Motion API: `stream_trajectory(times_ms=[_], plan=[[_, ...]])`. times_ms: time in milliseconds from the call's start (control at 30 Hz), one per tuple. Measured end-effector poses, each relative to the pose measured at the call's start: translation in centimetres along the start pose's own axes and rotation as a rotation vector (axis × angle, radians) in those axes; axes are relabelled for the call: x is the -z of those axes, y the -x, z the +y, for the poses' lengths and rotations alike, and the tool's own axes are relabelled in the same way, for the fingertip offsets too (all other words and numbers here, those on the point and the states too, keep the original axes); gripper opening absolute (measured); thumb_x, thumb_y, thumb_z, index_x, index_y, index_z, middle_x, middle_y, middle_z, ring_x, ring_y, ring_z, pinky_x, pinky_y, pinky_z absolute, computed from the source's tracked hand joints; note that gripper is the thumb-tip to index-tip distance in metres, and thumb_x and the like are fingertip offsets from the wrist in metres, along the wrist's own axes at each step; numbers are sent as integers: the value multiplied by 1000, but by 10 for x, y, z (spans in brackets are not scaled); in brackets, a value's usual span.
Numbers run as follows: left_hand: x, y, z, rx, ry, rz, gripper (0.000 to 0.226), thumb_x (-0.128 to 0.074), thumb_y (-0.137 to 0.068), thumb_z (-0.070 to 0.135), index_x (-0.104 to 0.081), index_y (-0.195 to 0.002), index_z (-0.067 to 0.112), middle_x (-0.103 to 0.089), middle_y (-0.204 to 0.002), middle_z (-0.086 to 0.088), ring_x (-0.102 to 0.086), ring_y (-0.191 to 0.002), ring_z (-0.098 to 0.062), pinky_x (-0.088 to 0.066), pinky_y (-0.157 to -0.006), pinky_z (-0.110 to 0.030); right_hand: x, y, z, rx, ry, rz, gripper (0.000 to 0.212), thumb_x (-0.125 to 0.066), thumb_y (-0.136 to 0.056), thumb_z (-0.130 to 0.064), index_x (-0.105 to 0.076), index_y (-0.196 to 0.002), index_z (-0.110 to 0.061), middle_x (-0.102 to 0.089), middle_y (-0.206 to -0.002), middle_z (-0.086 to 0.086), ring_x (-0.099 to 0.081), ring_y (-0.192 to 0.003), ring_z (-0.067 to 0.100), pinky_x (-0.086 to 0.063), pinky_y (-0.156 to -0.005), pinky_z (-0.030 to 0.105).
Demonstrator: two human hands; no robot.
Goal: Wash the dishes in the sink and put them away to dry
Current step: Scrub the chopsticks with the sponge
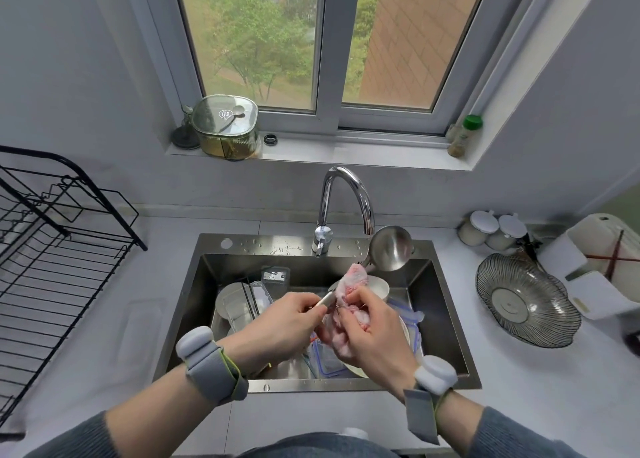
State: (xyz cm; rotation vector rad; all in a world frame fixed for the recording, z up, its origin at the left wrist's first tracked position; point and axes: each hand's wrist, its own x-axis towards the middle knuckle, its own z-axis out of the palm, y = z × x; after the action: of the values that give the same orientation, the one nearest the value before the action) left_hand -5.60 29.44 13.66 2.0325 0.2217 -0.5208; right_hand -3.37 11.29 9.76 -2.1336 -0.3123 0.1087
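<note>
Over the sink, under the window, the left hand is gripping a ladle by its handle while the right hand is clutching a pink cloth against it. A black rack is standing at the counter's left edge.

Grey-blue sleeves, grey wristbands with white pods.

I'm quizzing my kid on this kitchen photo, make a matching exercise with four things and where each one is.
Things:
1. pink cloth
2. black drying rack
3. green-capped bottle
4. glass bowl

Places:
A. right end of the windowsill
B. counter right of the sink
C. counter left of the sink
D. in the right hand

Pairs: 1-D, 2-C, 3-A, 4-B
</note>
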Motion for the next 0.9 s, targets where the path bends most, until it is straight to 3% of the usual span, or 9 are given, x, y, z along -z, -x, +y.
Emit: stream_trajectory(times_ms=[133, 267, 367, 500, 700, 800, 900], plan=[[0, 2, -9, 21, -52, -31, 27, -51, -104, 33, -73, -96, 20, -71, -70, 11, -54, -58, -11, -45, -61, -28, 13, 2, -6, 158, 27, -14, 11, -69, -95, -20, -63, -92, -29, -64, -90, -13, -63, -88, 11, -48, -74, 22], [-8, 2, -19, -87, -279, -1, 20, -61, -98, 36, -71, -113, 30, -73, -100, 14, -65, -91, -6, -52, -84, -29, 15, -9, 1, 264, 218, -120, 7, -67, -93, -29, -64, -98, -30, -60, -97, -16, -59, -90, 4, -48, -78, 22], [-12, 8, -23, -145, -364, 32, 21, -66, -94, 38, -69, -115, 35, -70, -100, 16, -63, -89, -5, -48, -78, -24, 14, -22, 23, 221, 407, -183, 14, -59, -95, -41, -66, -103, -32, -61, -99, -14, -60, -91, 8, -50, -79, 30], [-10, 16, -27, -218, -512, 132, 27, -61, -95, 39, -62, -122, 39, -65, -107, 19, -59, -105, -9, -49, -87, -30, 31, -44, 57, 196, 649, -185, 20, -55, -99, -40, -69, -104, -27, -59, -102, -8, -59, -99, 16, -50, -82, 32], [0, 25, -23, -330, -579, 209, 35, -55, -100, 41, -53, -134, 44, -55, -115, 22, -57, -106, -7, -51, -86, -33, 78, -76, 85, -154, 422, 21, 16, -65, -97, -36, -77, -97, -25, -73, -101, 0, -65, -100, 23, -43, -83, 29], [1, 29, -21, -387, -627, 239, 37, -52, -101, 43, -49, -137, 46, -53, -117, 23, -59, -102, -7, -53, -82, -33, 90, -78, 97, -322, 339, 37, 12, -66, -97, -31, -77, -94, -27, -77, -102, 1, -64, -97, 23, -38, -78, 26], [2, 32, -19, -424, -661, 258, 38, -50, -101, 44, -45, -138, 48, -52, -120, 22, -60, -99, -9, -53, -78, -33, 98, -74, 107, -433, 192, 43, 21, -69, -95, -43, -75, -91, -24, -78, -93, -1, -68, -85, 21, -46, -65, 26]])
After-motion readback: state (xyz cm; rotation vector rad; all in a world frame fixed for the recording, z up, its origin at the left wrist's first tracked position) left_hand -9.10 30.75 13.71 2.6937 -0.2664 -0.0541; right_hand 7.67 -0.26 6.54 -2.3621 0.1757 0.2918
